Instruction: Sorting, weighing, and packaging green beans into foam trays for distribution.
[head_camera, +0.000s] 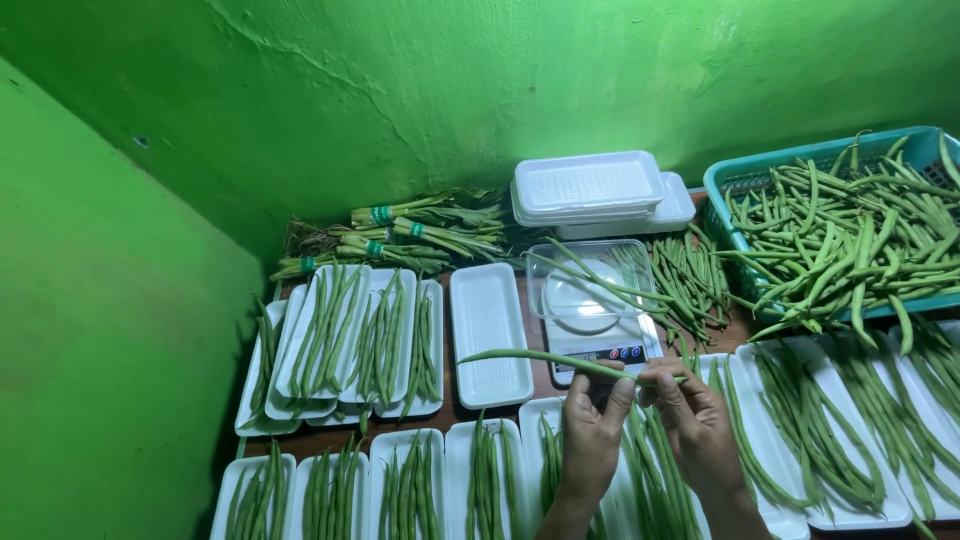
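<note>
Both hands pinch one long green bean (545, 358), held level above the table's near edge: left hand (592, 432) and right hand (697, 425) closed narrow on it. Just behind sits a white digital scale (600, 345); an empty white foam tray (488, 335) lies left of it.

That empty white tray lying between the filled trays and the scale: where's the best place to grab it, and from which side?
Take the empty white tray by its near short rim, coming from the person's side. It lies lengthwise away from the person, with a raised lip all round that fingers could probably hook under. Its long sides are crowded by a filled tray and the scale; the near end looks freest. Both hands, left hand and right hand, hold a long bean.
</note>
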